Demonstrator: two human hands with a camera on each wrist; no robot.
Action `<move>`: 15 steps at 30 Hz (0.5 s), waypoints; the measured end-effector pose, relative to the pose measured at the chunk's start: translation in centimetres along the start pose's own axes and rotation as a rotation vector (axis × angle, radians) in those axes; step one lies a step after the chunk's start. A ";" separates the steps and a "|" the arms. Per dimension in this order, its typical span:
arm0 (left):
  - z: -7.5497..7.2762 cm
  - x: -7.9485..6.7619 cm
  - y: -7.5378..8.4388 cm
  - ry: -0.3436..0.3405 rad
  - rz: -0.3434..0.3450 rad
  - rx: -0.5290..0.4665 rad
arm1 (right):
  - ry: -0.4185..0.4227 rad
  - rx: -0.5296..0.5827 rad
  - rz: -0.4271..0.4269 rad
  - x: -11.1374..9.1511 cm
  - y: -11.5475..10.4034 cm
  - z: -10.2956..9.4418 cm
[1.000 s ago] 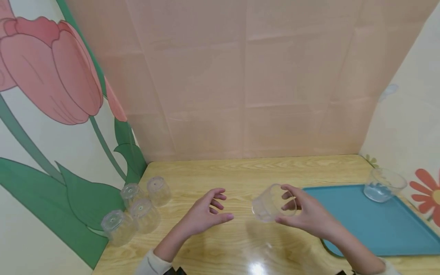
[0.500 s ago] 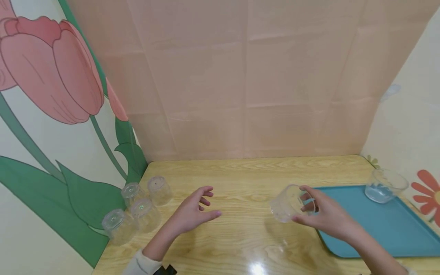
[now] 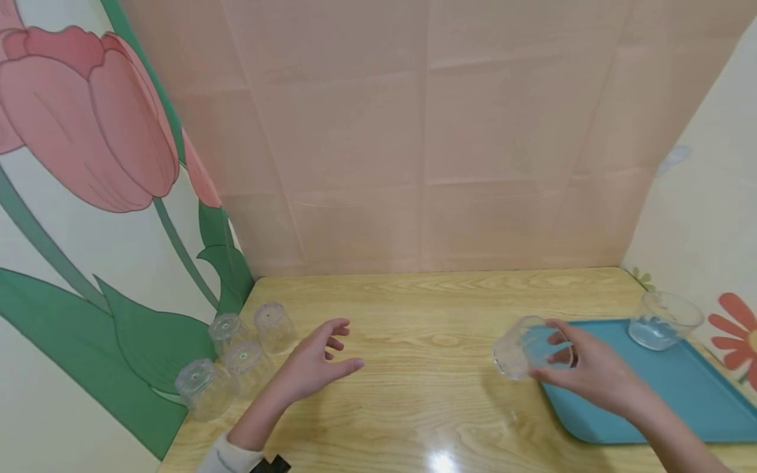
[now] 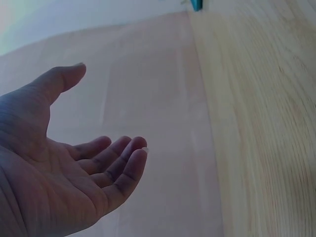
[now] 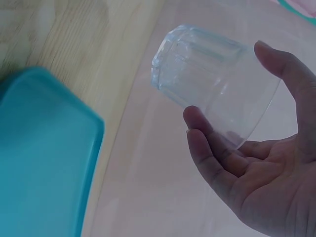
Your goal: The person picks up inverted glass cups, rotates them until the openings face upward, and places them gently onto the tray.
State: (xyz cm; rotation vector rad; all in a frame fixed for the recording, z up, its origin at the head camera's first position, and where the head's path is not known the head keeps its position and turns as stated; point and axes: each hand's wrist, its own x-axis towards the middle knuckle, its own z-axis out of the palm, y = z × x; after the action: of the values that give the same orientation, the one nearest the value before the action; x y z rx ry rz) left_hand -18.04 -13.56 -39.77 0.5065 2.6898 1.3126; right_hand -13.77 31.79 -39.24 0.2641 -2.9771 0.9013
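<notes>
Between thumb and fingers, my right hand (image 3: 597, 368) holds a clear cup (image 3: 523, 351) near its rim, above the table beside the blue tray's left edge. The cup is tilted on its side, its base pointing left; in the right wrist view the same cup (image 5: 212, 81) shows a faceted base and nothing inside. My left hand (image 3: 310, 364) hovers over the table's left half, fingers loosely bent and thumb apart. Its palm (image 4: 54, 182) holds nothing in the left wrist view. Nearest to it are several upside-down clear cups (image 3: 244, 368) at the table's left edge.
A blue tray (image 3: 668, 401) lies on the right of the wooden table (image 3: 414, 394). At its far right corner stands a wider clear bowl-like container (image 3: 662, 325). A pink sheet (image 3: 414, 164) covers the back, and painted walls rise left and right.
My right hand has carried the cup rightward, from mid-table to the tray's left edge. My left hand has moved left, toward the upside-down cups. The cups and the bowl-like container stay put.
</notes>
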 end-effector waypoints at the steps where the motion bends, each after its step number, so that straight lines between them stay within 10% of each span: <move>1: -0.1 -0.1 0.0 0.008 -0.004 0.002 | 0.008 -0.006 -0.002 -0.1 0.2 -0.1; 15: -1.8 -0.7 -1.1 0.086 -0.060 0.017 | 0.010 -0.066 0.055 -0.6 2.5 -2.0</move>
State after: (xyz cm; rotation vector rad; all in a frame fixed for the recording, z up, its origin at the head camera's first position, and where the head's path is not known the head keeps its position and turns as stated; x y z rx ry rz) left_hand -18.13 -15.82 -39.56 0.3769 2.7637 1.3260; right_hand -13.63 35.06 -39.04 0.1762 -3.0116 0.8043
